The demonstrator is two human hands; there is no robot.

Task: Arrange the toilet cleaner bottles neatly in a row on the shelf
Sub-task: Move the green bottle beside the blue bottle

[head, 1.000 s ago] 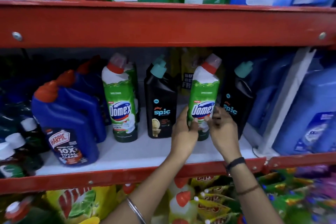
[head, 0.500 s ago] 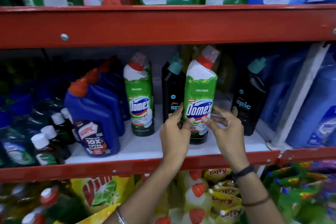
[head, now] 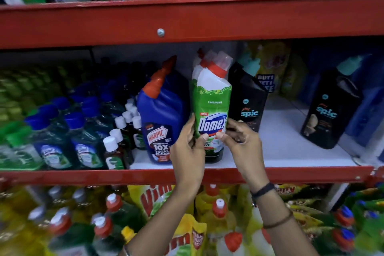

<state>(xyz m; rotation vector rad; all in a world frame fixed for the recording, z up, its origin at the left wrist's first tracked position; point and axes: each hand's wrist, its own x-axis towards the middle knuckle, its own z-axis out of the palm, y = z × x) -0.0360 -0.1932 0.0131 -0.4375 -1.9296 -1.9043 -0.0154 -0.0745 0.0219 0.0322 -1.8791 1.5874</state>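
Observation:
A green and white Domex bottle [head: 212, 108] with a red cap stands near the front of the white shelf [head: 286, 145]. My left hand [head: 188, 147] grips its lower left side and my right hand [head: 241, 141] grips its lower right side. Directly behind it, the top of a second Domex bottle [head: 202, 58] shows. A blue Harpic bottle [head: 161, 118] stands just to the left. A black Spic bottle [head: 247, 100] stands just to the right, and another Spic bottle [head: 330, 108] stands apart further right.
Small dark bottles with white caps [head: 122, 131] and blue-capped bottles [head: 68, 141] crowd the left of the shelf. A red shelf beam [head: 187, 21] runs overhead and another red beam [head: 301, 174] edges the front. Yellow pouches and red-capped bottles [head: 218, 208] fill the shelf below.
Both hands have carried the Domex bottle leftward along the shelf, past the black Spic bottle, to a spot in front of the other Domex bottle beside the Harpic bottle.

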